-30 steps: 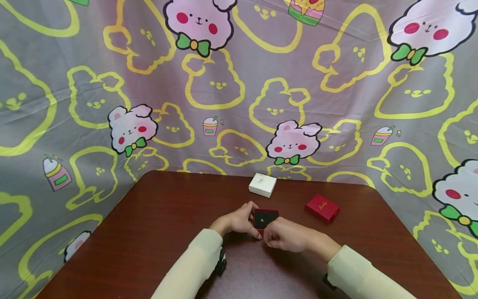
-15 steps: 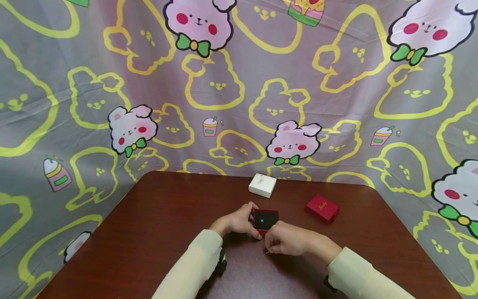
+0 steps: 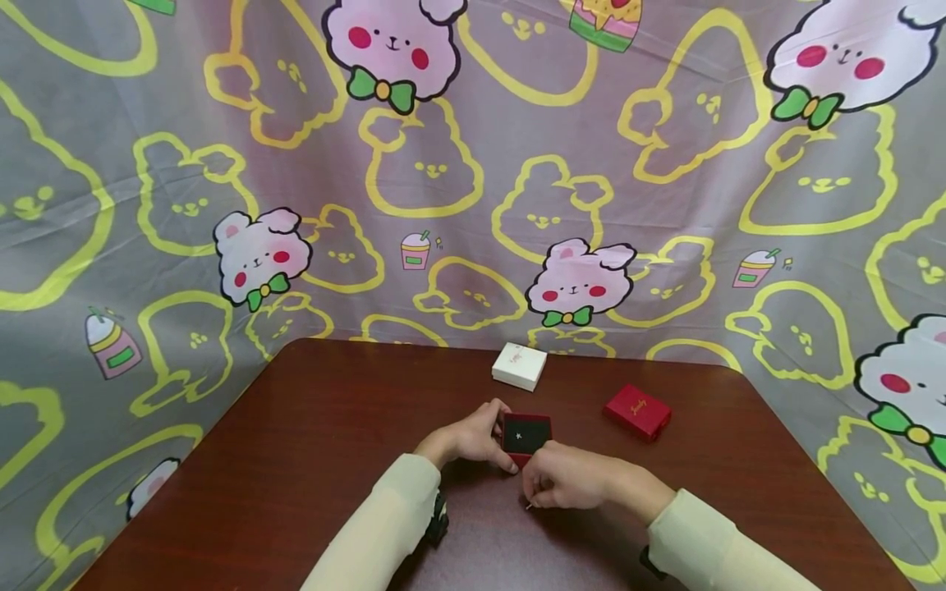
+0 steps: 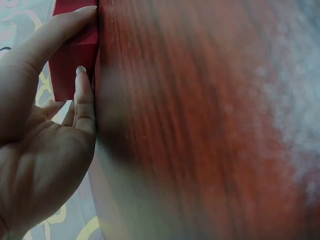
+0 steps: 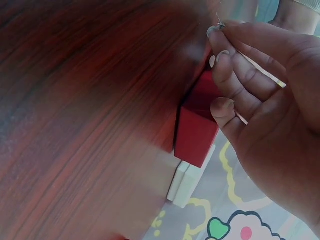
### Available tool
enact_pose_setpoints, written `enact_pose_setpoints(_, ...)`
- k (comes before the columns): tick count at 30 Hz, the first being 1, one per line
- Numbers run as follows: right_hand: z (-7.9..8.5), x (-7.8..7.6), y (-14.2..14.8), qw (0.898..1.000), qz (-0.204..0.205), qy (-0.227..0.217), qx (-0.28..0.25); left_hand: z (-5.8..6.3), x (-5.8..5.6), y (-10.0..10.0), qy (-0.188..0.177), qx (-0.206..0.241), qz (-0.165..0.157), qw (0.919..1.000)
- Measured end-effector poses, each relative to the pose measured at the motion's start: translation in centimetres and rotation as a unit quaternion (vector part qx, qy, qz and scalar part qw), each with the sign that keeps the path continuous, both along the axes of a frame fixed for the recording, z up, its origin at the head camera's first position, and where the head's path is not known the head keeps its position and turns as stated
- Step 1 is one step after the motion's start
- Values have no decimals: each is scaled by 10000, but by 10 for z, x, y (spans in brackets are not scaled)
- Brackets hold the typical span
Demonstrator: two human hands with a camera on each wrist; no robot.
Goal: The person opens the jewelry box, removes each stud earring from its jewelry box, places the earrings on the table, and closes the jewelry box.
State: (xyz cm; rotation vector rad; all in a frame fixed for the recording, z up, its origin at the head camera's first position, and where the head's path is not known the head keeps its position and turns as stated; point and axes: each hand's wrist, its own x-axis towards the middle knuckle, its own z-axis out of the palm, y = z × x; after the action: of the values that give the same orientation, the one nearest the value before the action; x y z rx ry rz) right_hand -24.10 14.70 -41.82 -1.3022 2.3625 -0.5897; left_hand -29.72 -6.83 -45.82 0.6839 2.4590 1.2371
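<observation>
A small red jewelry box (image 3: 514,460) lies uncovered on the table, showing a black insert. A tiny silver star-shaped stud (image 3: 519,437) sits on that insert. My left hand (image 3: 473,437) grips the box from its left side, thumb at the near edge and fingers round the far side; its red wall (image 4: 75,70) shows in the left wrist view. Just in front of the box, my right hand (image 3: 567,476) pinches a thin stud earring (image 5: 220,21) between thumb and index finger, its fine pin sticking out past the fingertips. The earring's front is mostly hidden.
Toward the back stands a white box (image 3: 520,367) with faint pink lettering. To the right lies a red box or lid (image 3: 639,412) with gold script. A patterned cloth (image 3: 458,180) hangs behind the brown table (image 3: 332,427).
My right hand has drawn slightly toward me from the box, uncovering more of the insert. The earring's pin has come into view below its fingertips. My left hand and the box stay put.
</observation>
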Motion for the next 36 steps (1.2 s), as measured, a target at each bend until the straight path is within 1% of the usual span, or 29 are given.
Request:
enact_pose_setpoints(10, 1, 0, 0, 9999, -10, -107, 27, 1, 0, 0, -23, -73, -2, 10000)
enact_pose_setpoints(22, 1, -2, 1, 9998, 87, 131, -86, 3, 3, 1, -141, 30, 51, 9999)
enact_pose_setpoints(30, 1, -3, 3, 9991, 105, 396, -120, 2, 1, 1, -183, -47, 92, 9998)
enact_pose_setpoints(36, 3, -3, 4, 9986, 184, 485, -114, 0, 0, 1, -161, -82, 59, 9998)
